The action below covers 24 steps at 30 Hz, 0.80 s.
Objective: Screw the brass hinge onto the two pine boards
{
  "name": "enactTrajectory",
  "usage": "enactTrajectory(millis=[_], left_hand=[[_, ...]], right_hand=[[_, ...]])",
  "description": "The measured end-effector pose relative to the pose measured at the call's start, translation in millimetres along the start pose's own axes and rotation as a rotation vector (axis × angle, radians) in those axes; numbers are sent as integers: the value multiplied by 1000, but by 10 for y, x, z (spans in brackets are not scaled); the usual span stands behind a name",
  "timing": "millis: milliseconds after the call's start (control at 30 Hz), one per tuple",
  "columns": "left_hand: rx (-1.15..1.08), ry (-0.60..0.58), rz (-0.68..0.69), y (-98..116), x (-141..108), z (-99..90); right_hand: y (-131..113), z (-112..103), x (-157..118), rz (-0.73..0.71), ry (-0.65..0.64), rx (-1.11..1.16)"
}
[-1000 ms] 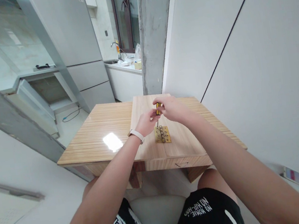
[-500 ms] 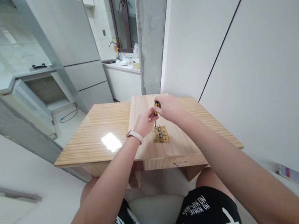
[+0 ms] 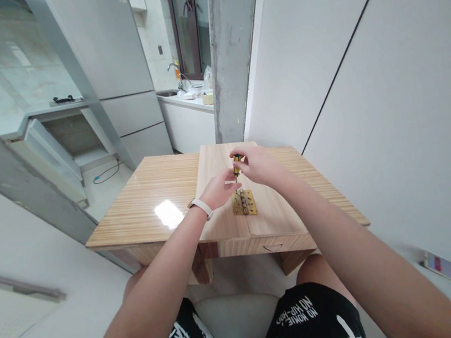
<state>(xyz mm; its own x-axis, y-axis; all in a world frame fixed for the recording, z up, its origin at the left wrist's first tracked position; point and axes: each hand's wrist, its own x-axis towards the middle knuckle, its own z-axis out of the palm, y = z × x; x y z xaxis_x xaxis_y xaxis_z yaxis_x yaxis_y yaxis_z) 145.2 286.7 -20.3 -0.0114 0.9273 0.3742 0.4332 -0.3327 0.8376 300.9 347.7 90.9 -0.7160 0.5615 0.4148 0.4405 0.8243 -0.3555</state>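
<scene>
A screwdriver (image 3: 236, 164) with a yellow and black handle stands nearly upright, its shaft pointing down at the far left part of a brass hinge (image 3: 244, 203). My right hand (image 3: 253, 165) grips the handle from above with its fingers. My left hand (image 3: 220, 188), with a pale watch band at the wrist, pinches around the lower handle and upper shaft. The opened hinge lies flat across the seam of two light wooden boards (image 3: 228, 221), with screw heads in its leaves. Whether the tip sits in a screw is too small to tell.
The boards lie on a glossy wooden table (image 3: 132, 218) with a drawer handle (image 3: 273, 247) at its front. A white wall (image 3: 389, 112) runs along the right. Beyond stand a fridge (image 3: 121, 55), a grey pillar (image 3: 229, 51) and a sink counter (image 3: 189, 119).
My right hand's fingers have shifted and opened a little around the screwdriver handle. My left fingers have spread slightly by the shaft. The whole view has moved slightly; the hinge stays in place.
</scene>
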Motion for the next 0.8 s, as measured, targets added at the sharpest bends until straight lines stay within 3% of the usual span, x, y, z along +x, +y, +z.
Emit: enactTrajectory(millis=[200,467,633,800], left_hand=[[276,-152,-2,-150,-275,31],[260,-133,-4,-204,-341,47],[240,-119,-16,-250,-358,70],[226,-121,-6,-258,-371,65]], right_hand=[[128,120,-2,-17,72,126],[242,551,-24,66,143,858],[149,708,27,221,264,963],[114,769,108,215,284,905]])
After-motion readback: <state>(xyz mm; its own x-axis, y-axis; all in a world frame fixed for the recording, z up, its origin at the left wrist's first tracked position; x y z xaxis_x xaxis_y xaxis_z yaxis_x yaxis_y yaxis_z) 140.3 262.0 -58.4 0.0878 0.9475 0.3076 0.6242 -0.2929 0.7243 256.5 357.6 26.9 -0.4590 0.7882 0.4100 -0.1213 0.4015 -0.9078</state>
